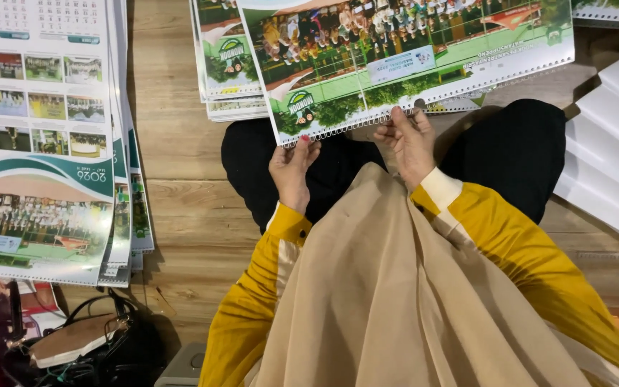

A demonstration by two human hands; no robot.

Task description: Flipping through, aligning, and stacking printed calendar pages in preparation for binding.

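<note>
Left hand: I see my left hand [292, 168] pinching the near left corner of the calendar [410, 57], thumb on top, fingers under the edge.
Right hand: my right hand [410, 140] grips the same near edge further right, fingers curled over the wire binding [367, 122].
Calendar: it lies tilted over my knees, photo side up, its far part resting on a small pile [227, 72] of like sheets on the floor [173, 143].
Left side: a tall stack [41, 136] of calendars lies well apart, fanned at its right edge.
Right side: white sheets [610, 143] spread in steps just beside my knee.
Near corner: a black bag [87, 344] sits below the tall stack.
In the way: my beige scarf [395, 301] and yellow sleeves [517, 244] hide my lap.
</note>
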